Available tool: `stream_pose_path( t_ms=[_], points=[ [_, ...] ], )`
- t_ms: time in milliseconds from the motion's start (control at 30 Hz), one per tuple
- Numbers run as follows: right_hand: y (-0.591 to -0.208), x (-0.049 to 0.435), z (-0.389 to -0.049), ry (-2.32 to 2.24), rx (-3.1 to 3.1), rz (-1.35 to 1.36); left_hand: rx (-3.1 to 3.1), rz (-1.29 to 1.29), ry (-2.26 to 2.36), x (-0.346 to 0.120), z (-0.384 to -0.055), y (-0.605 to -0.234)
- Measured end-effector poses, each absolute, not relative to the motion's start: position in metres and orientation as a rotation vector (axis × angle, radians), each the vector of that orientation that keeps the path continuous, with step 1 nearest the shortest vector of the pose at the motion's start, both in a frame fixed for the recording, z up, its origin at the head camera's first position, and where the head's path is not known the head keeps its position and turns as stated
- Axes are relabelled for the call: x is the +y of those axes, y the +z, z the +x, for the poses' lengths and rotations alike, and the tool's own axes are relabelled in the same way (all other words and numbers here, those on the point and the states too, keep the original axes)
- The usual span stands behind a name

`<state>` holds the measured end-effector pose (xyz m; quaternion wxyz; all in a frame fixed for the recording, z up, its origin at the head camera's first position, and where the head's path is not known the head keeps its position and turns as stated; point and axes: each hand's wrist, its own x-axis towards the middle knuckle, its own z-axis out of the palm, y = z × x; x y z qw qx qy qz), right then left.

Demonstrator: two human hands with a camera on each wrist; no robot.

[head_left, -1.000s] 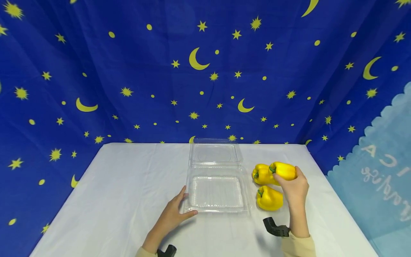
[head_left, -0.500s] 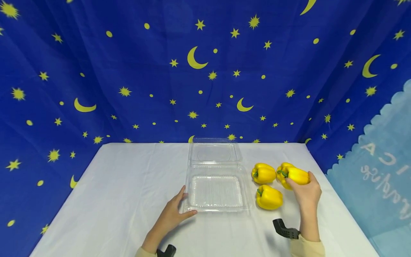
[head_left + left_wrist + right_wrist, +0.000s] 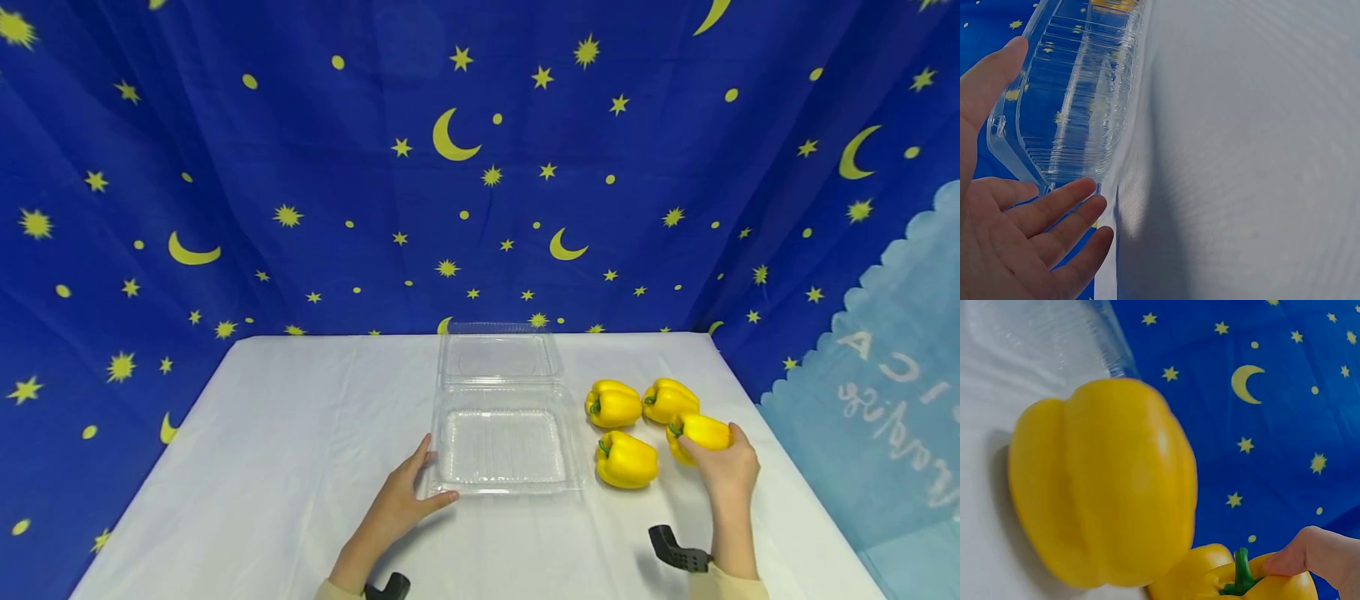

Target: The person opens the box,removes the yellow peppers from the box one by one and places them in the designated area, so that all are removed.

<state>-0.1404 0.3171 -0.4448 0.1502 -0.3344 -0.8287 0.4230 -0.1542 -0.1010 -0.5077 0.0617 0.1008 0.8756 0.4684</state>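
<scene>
My right hand (image 3: pixel 731 475) grips a yellow bell pepper (image 3: pixel 708 432) at the right of the group, thumb on its near left side and fingers at its right. In the right wrist view, the thumb (image 3: pixel 1297 553) presses beside the green stem (image 3: pixel 1243 570). Three more yellow peppers lie close by: one at the back left (image 3: pixel 615 404), one at the back right (image 3: pixel 672 400), one in front (image 3: pixel 628 461). My left hand (image 3: pixel 397 504) rests at the left front corner of a clear plastic clamshell box (image 3: pixel 504 487), its fingers spread and fairly straight. The box's lid is folded back.
A white cloth covers the table (image 3: pixel 300 433). Behind it hangs a blue curtain (image 3: pixel 375 192) with yellow stars and moons. Light blue fabric with lettering (image 3: pixel 900 375) hangs at the right. Each wrist wears a black mount (image 3: pixel 678 550).
My right hand has moved right and toward me, bringing its pepper down from over the back peppers to the right front of them. The left hand and the box have stayed put.
</scene>
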Motion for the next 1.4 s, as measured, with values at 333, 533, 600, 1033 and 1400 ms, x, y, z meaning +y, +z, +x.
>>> stream_pose_path(
  t_ms=[333, 533, 600, 1033, 1400],
  points=[
    [-0.467, 0.323, -0.138, 1.186, -2.44, -1.002, 2.667, 0.304, 1.407, -0.102, -0.155, -0.508],
    [-0.472, 0.322, -0.138, 1.202, -2.447, -0.982, 2.667, 0.305, 1.425, -0.102, -0.154, -0.507],
    [-0.473, 0.323, -0.138, 1.206, -2.447, -0.975, 2.667, 0.304, 1.426, -0.102, -0.154, -0.507],
    [-0.475, 0.332, -0.138, 1.243, -2.521, -0.968, 2.677, 0.303, 1.41, -0.1, -0.154, -0.506],
    [-0.476, 0.338, -0.135, 1.238, -2.628, -0.93, 2.676, 0.319, 1.395, -0.1, -0.155, -0.505]
  ],
)
